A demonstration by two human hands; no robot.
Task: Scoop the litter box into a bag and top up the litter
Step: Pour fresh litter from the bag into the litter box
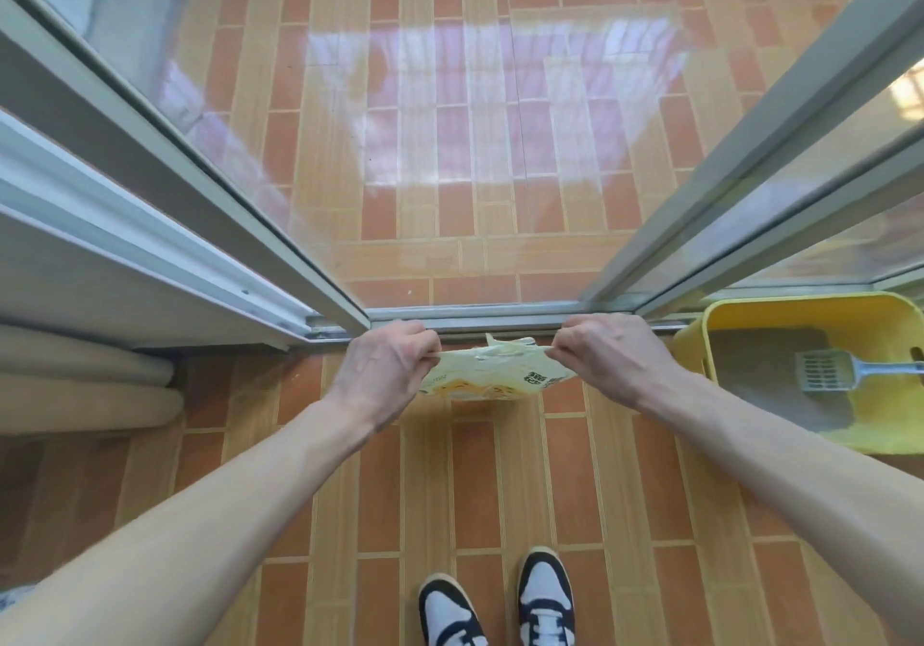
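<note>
A pale yellow printed bag [495,375] hangs above the floor in front of me. My left hand [385,370] pinches its top edge on the left and my right hand [610,360] pinches the top edge on the right, so the top is stretched between them. The yellow litter box [750,308] stands on the floor at the right, partly out of view, with grey litter [765,385] inside. A grey slotted scoop [830,370] lies on the litter, its handle pointing right.
An open sliding glass door with its floor track [500,318] lies just ahead, with metal frames at left [200,225] and right [700,225]. Rolled beige cushions [85,395] lie at the left. My shoes [500,600] stand on the brick-patterned tile floor.
</note>
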